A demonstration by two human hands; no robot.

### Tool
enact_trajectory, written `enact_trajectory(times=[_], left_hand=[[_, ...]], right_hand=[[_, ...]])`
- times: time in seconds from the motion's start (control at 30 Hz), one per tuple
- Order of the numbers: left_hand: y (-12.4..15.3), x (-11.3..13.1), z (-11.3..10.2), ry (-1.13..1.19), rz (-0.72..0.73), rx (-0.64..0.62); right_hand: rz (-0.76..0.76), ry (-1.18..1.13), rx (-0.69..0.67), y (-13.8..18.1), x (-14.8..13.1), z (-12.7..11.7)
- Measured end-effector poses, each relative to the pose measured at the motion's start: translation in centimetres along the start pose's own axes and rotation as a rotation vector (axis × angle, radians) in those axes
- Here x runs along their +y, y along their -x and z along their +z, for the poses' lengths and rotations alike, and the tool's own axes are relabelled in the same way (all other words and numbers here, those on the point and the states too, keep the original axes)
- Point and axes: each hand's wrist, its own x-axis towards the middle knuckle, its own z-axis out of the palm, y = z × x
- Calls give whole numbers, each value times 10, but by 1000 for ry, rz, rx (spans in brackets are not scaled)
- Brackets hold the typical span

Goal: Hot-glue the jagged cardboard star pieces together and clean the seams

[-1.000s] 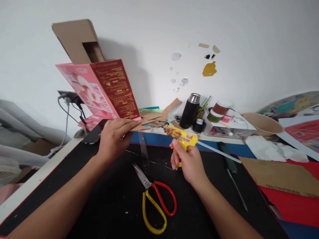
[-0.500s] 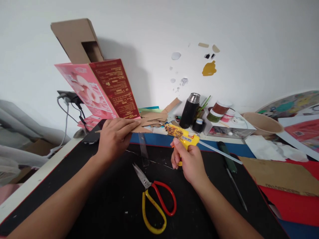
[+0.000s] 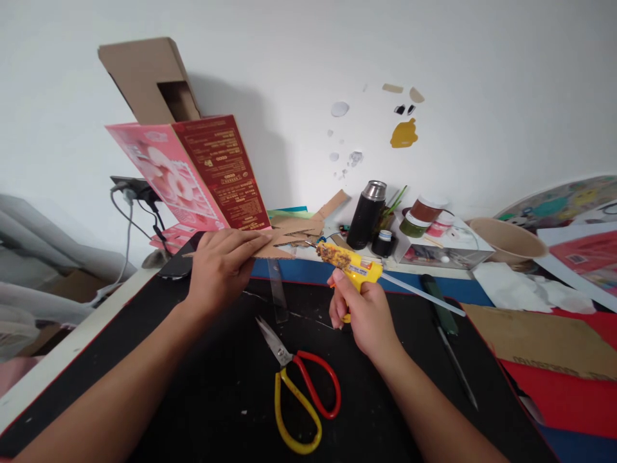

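Pointing a glue gun leftward at a card cut with slits, a person worked above the far edge of a black mat. The gun's nozzle stood at the card's right end, level with the slits; whether metal met cardboard could not be told.

Doing this well seemed to call for a steady card, a nozzle lined up along the cut, and a light, even squeeze so the glue would not run over. The left fingertips looked best kept back from the hot tip, where they lay.

The hands worked apart. The left hand was clamped on the card near its left end, fingers flat and close together on top; its thumb was hidden, probably bracing below. The right hand was wrapped around the gun's handle, thumb along the near side, fingers curled toward the orange trigger. How hard they pressed did not show.

A glue stick jutted from the gun's back toward the mat's far right corner. Below the hands, scissors lay toward the mat's near edge, blades aimed at the far edge, near a clear ruler.
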Motion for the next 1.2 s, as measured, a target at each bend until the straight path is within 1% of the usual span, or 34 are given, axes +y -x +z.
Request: enact_trajectory(times=[0.17, 0.3, 0.6, 0.8, 1.2], left_hand=[[0, 1, 0, 2, 3, 4], [-1, 1, -1, -15, 36, 17], [-1, 0, -5, -72, 60, 7], [-1, -3, -5, -80, 88, 40], [-1, -4, -6, -76, 109, 34]], right_hand=[[4, -6, 1, 0, -1, 1], [14, 5, 4, 0, -1, 1], [8, 18, 7, -1, -2, 0], [15, -7, 36, -3, 1, 0], [13, 0, 9, -2, 1, -1]])
